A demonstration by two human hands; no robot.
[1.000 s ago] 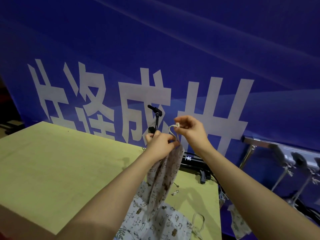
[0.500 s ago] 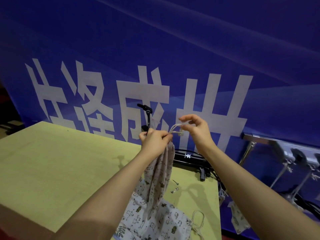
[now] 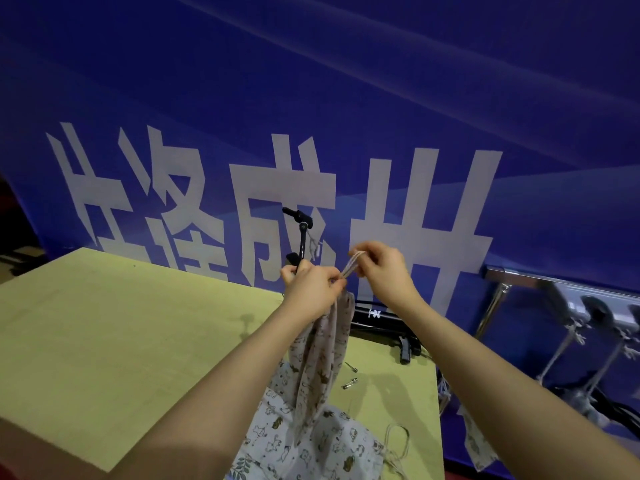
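Pouch [image 3: 323, 348] mouth, cord [image 3: 350, 266] base hidden in left hand [image 3: 311, 289].

Two hands, left hand [image 3: 311, 285] and right hand [image 3: 384, 268], share one cord loop [image 3: 351, 265] between their fingers. Below the fingers are two pouches, hanging pouch [image 3: 323, 351] and flat pouch [image 3: 311, 445], plus two metal pins [image 3: 349, 383].
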